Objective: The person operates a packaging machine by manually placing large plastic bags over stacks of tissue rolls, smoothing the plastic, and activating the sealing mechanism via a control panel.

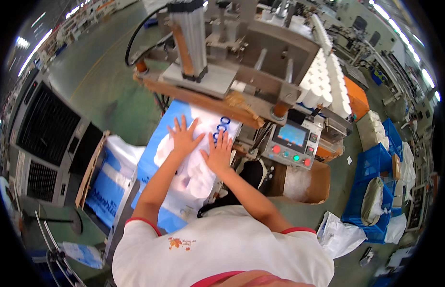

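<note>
Both my hands lie flat on a blue and white printed plastic package [181,201] in front of a machine. My left hand [184,137] rests on its far left part with the fingers spread. My right hand [218,155] presses on the right side, fingers stretched out, next to dark blue lettering. Pale, rounded shapes show on the package between and below my hands; I cannot tell if they are print or contents. The package's far end reaches up to the machine's crossbar [203,101].
A metal cylinder [190,43] stands above the crossbar. At right are a control panel [292,143] with screen and buttons, a cardboard box [323,184] and white rolls [320,81]. Blue crates [371,167] stand farther right. Left, a box holds blue packages [105,196] beside a large cooler [48,129].
</note>
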### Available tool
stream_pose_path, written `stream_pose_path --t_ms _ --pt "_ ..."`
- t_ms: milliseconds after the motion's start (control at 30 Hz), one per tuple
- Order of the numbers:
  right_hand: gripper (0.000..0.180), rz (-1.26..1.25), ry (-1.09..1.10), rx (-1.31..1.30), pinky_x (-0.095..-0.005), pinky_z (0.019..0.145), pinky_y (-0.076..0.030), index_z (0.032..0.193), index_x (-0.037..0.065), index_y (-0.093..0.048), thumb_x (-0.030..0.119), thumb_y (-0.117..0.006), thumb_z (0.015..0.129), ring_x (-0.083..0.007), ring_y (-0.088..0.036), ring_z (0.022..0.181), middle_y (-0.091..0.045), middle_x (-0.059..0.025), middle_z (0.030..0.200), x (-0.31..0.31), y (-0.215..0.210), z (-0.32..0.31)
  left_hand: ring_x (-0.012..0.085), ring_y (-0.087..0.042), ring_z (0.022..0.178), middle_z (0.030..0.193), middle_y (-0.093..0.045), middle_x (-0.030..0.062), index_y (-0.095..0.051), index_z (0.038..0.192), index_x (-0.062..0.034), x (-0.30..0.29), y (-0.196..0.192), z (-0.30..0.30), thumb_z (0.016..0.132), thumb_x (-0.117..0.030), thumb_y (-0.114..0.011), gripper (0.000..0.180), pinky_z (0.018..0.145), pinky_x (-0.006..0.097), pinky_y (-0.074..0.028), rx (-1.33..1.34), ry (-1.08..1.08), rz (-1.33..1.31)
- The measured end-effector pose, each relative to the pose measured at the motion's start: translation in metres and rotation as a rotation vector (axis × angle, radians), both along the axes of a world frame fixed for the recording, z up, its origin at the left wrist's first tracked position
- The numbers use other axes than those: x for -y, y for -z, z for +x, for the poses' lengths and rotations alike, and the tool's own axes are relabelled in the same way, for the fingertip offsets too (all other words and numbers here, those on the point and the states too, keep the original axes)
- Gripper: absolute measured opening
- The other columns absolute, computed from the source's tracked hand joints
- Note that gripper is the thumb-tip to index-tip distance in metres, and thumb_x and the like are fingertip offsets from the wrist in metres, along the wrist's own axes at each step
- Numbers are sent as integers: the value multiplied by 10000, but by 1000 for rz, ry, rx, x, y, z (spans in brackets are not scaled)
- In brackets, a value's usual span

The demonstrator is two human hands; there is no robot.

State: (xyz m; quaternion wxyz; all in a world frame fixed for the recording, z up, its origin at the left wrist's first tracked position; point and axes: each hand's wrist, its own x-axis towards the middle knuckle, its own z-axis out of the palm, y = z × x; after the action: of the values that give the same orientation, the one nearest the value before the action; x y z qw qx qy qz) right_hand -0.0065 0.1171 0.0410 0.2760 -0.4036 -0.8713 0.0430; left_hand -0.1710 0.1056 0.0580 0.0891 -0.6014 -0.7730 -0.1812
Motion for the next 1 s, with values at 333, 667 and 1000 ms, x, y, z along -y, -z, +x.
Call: stream_pose_path --t_ms 333,667,1000 --pt "696 -82 -17 101 -570 1071 -89 1377 34 -326 461 -498 854 -474 -125 1334 -163 -331 1423 -4 -6 -1 502 -83 1336 1464 -182 247 -389 1375 -278 -5 -1 0 792 -633 -471 688 969 717 -17 15 -33 -76" --pt "699 -100 -48 145 -569 1063 -109 1403 54 -286 464 -480 871 -482 -128 1329 -151 -333 1425 -12 -11 -3 497 -50 1344 1468 -158 257 -366 1387 -298 -11 4 -5 786 -651 -457 703 958 725 2 39 -40 -79" --pt "717 -115 -55 136 -563 1067 -102 1394 58 -300 475 -509 849 -484 -124 1332 -167 -337 1416 -17 -13 -8 489 -29 1351 1473 -144 255 -372 1384 -303 -13 1 -9 787 -655 -452 698 963 719 14 53 -39 -97"
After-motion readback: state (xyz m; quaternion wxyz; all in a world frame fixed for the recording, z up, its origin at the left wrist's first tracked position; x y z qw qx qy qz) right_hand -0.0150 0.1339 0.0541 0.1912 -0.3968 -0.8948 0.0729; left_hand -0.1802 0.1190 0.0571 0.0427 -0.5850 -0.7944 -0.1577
